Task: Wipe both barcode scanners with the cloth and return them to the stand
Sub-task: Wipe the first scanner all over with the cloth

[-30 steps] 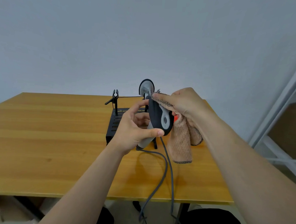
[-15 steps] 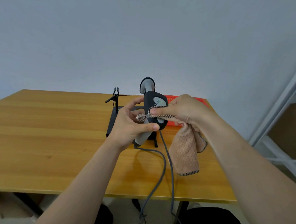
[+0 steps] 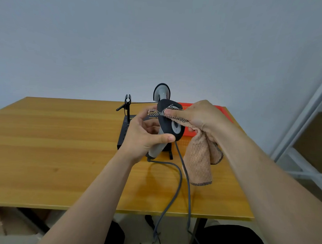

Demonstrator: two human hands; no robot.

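Barcode scanner (image 3: 167, 125), dark head on a grey handle, is held in the air above the bench (image 3: 55, 145), just in front of the stand (image 3: 124, 133). My left grip (image 3: 143, 139) is curled round the handle, thumb laid across the lower edge of the head. My right grip (image 3: 198, 117) pinches the pink waffle cloth (image 3: 199, 159) and presses a checked hem against the upper side of the head. The rest of the cloth hangs loose below that grip.

Step in hand, as I judge it: wiping the head.
- Hold the handle firm so the head does not turn under pressure.
- Draw the cloth across the whole dark shell and the grey panel, not just the rim.
- Rotate the scanner with the left grip to reach the far face, which I cannot see from here.

Surroundings:
- The second scanner (image 3: 162, 92) sits in the stand directly behind the held one.
- The stand's left clip (image 3: 127, 100) is vacant.
- A red basket (image 3: 219, 111) lies behind my right grip.
- Two grey cables (image 3: 179, 179) run off the front edge of the bench. The hanging cloth is close to them and could snag.
- A taut cable may resist rotation of the scanner.
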